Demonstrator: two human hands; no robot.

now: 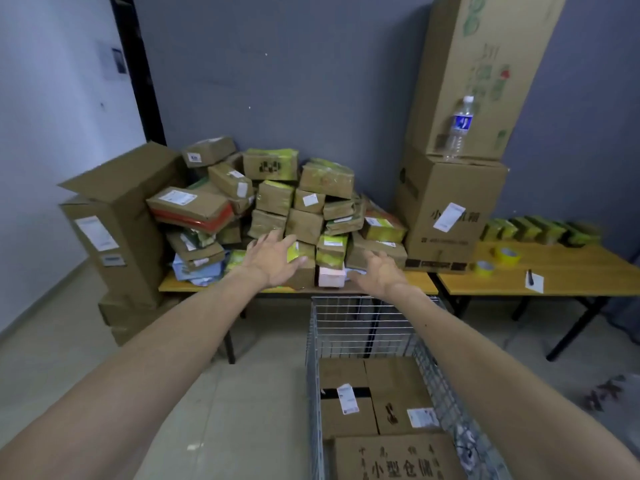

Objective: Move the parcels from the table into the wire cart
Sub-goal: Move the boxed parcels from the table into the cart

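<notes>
The pile of parcels (277,202) is hiding most of the table (420,284) beneath it, and the lower parcels are showing only their front faces. The left hand (273,259) is covering part of a yellow-green parcel (301,251) at the pile's front. Whether its fingertips are touching cardboard or hovering just off it is hard to tell. The bottom edge is cutting off the cart (363,317), so only its far wall and parts of its sides are showing. The parcels' labels are too blurred to read.

Both bare arms are stretching forward from the lower corners. The left hand is lying back-up, fingers spread and nearly straight, thumb pointing right across the yellow-green parcel, gripping nothing. The right hand (377,271) is reaching to the table's front edge, above the cart's far wall. Its fingers are splayed and loose, just right of a pink parcel (330,276), and it is holding nothing either.

The parcels are sitting heaped on the table against the grey wall, between a leaning box (114,220) on the left and stacked boxes (446,209) on the right. A few flat boxes (398,386) are lying in the cart.
</notes>
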